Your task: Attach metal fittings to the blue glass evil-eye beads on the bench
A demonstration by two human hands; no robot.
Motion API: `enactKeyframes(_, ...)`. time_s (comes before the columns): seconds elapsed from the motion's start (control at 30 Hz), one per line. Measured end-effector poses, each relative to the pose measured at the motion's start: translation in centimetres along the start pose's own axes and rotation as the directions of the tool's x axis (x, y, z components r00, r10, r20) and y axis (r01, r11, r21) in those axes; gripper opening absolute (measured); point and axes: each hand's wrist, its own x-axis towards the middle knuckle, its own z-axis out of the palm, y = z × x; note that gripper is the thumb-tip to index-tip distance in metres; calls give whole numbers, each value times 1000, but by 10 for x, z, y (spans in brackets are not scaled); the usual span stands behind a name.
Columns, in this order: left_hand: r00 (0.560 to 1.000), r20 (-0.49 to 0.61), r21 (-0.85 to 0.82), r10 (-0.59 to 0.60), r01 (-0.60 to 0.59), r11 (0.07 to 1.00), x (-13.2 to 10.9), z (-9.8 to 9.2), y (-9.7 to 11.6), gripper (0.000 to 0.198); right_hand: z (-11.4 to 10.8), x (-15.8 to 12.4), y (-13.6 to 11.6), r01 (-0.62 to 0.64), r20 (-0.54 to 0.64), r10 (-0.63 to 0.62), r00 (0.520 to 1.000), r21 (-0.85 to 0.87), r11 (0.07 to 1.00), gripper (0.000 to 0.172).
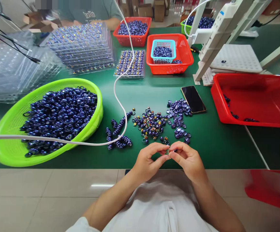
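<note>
My left hand (150, 161) and my right hand (187, 160) meet at the table's front edge, thumbs and fingertips pinched around a small part that they mostly hide. A bit of green and metal shows between the fingertips. Just beyond them lies a pile of small dark blue and gold parts (151, 124). Flat dark blue pieces (178, 112) are spread to its right. Rows of stacked dark rings (121, 125) lie to the left of the pile.
A green basket (97, 106) full of dark blue parts stands at left. A white cable (117, 93) hangs across the view. A phone (193, 99), a red bin (258, 96), red baskets (151, 59) and stacked clear trays (82, 48) surround the work area. A person (91, 14) sits opposite.
</note>
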Motion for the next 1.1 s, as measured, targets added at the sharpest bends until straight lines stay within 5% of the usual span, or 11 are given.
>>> enactKeyframes(0.1, 999, 17, -28, -43, 43, 999, -1, -1, -1, 17, -1, -2, 1, -24, 5, 24, 1000, -3, 1000, 15)
enactKeyframes(0.2, 970, 90, -236, -225, 240, 942, -1, -2, -1, 20, -5, -5, 3, 5, 38, -4, 999, -32, 999, 16)
enactKeyframes(0.33, 843, 286, -524, -455, 535, 662, 0, -3, 0, 30, -9, -6, 0, 166, 154, -147, 977, -120, 979, 26)
enactKeyframes(0.5, 713, 450, -587, -537, 690, 424, 0, -3, -6, 32, -10, -2, -10, 423, 214, -377, 901, -245, 873, 22)
enactKeyframes(0.6, 662, 523, -581, -538, 738, 343, -2, -3, -9, 32, -11, -2, -12, 470, 245, -415, 876, -247, 847, 18)
enactKeyframes(0.83, 668, 490, -631, -560, 715, 301, -4, -2, -7, 28, -3, -8, 0, 539, 157, -518, 841, -344, 769, 34)
enactKeyframes(1.1, 675, 387, -634, -628, 689, 350, -8, -3, -7, 30, -1, -10, -1, 433, 160, -405, 900, -424, 796, 28)
